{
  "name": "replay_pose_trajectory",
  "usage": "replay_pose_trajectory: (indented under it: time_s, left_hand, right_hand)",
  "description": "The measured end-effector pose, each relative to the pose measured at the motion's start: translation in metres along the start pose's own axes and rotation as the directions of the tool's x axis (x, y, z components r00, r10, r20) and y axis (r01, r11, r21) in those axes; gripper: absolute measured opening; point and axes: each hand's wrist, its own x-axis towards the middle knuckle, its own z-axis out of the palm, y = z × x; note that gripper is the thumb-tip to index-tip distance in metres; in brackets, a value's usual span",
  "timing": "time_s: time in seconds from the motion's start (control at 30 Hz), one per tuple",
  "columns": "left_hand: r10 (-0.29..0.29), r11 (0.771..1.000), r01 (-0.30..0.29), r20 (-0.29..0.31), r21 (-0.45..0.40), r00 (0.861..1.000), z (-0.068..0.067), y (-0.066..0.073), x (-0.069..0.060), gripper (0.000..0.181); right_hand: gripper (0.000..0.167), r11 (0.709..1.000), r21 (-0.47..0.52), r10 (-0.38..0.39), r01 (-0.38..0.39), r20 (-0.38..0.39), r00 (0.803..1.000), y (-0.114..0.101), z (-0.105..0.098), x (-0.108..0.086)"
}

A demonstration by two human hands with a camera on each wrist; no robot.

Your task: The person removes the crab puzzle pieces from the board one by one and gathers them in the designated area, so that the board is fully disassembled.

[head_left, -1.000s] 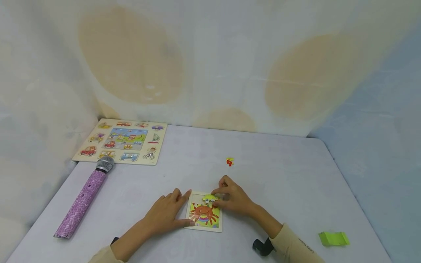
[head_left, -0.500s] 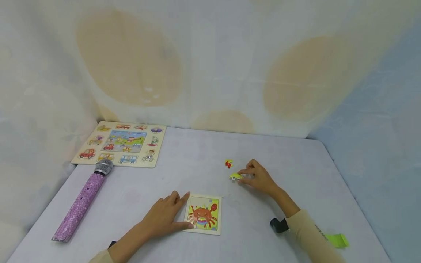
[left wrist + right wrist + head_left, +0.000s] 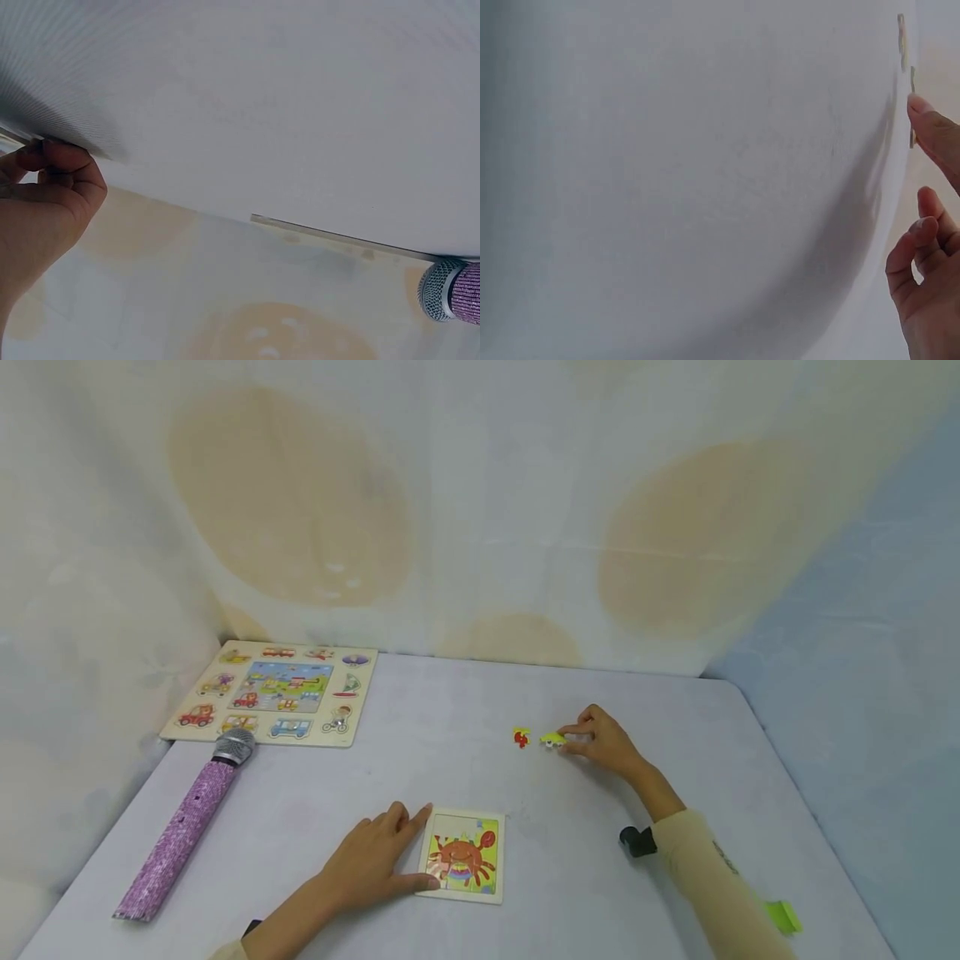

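In the head view my left hand (image 3: 375, 864) rests at the left side of a small square crab puzzle (image 3: 461, 857) in a pale frame. Its straight thumb lies on the lower left corner and its index finger reaches the upper left corner. The puzzle's upper left part shows a bare pale area. Farther back, my right hand (image 3: 603, 743) pinches a yellow puzzle piece (image 3: 552, 740) with eyes drawn on it, at the table surface. Just left of that piece lies a red and yellow puzzle piece (image 3: 521, 737). In the right wrist view the thumb (image 3: 934, 131) touches a piece seen edge-on.
A larger wooden vehicle puzzle board (image 3: 360, 706) lies at the back left. A microphone (image 3: 180, 839) with a sparkly purple handle touches its front edge. Near the right sleeve (image 3: 716, 877) is a bright green object (image 3: 783, 917), partly hidden. Cloth walls enclose the white table (image 3: 570, 893).
My right hand has lifted the yellow piece off the crab puzzle and carried it back and right, beside the red and yellow piece. My left hand has stayed at the puzzle.
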Motion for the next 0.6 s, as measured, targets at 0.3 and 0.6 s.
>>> replay_pose_trajectory:
  time_s: [0.3,0.6]
  left_hand:
    - [0.015,1.000,-0.015,-0.016,0.004,1.000,0.001,0.001,-0.001,0.098]
    - [0.018,1.000,-0.018,-0.016,0.006,1.000,0.000,0.001,-0.001,0.099]
  right_hand:
    - [0.035,0.997,-0.045,0.062,-0.062,0.017,0.998,0.007,0.004,0.006]
    - [0.048,0.999,-0.014,0.031,-0.031,0.019,0.999,-0.014,0.021,-0.009]
